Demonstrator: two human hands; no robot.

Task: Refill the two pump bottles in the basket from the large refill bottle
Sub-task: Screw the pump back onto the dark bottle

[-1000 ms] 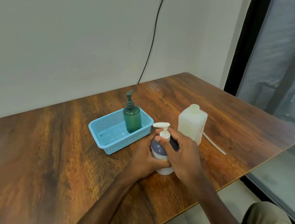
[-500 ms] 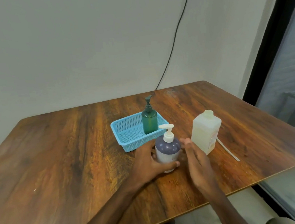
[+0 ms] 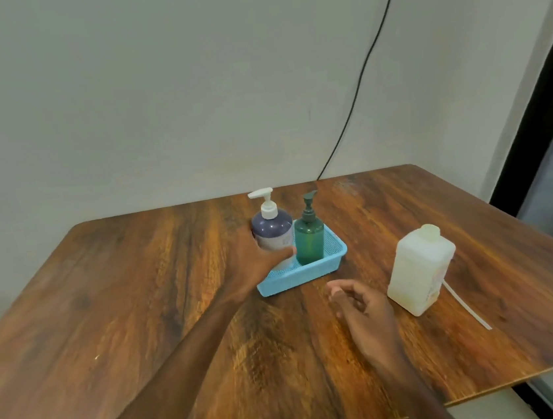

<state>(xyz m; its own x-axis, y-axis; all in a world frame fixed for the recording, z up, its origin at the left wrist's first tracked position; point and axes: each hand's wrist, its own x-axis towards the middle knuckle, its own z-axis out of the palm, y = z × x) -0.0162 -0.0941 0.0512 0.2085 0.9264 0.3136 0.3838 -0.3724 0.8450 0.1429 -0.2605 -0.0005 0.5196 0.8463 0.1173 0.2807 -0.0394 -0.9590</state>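
- The wooden table (image 3: 108, 314) lies under both of your forearms and carries everything else.
- The blue mesh basket (image 3: 310, 276) sits just beyond your right hand (image 3: 360, 306) and directly under the fingers of your left hand (image 3: 257, 263).
- The large refill bottle (image 3: 420, 272), whitish and translucent, stands upright on the table just to the right of your right hand, near it but apart. It is well away from your left hand.
- The purple pump bottle (image 3: 272, 232), with its white pump head, stands upright at the basket's left end, inside your left hand's grip. Your hand hides its base, so you cannot tell whether it rests on the basket floor.
- The green pump bottle (image 3: 310, 240) stands upright in the basket, just to the right of your left thumb and just beside the purple bottle.
- Your left hand is wrapped round the lower body of the purple pump bottle, thumb across its front.
- Your right hand holds nothing: its fingers are loosely curled, low over the table in front of the basket.
- 1 thin white tube (image 3: 467, 306) lies flat on the table, beyond the refill bottle from your right hand, with 1 end at that bottle's base.
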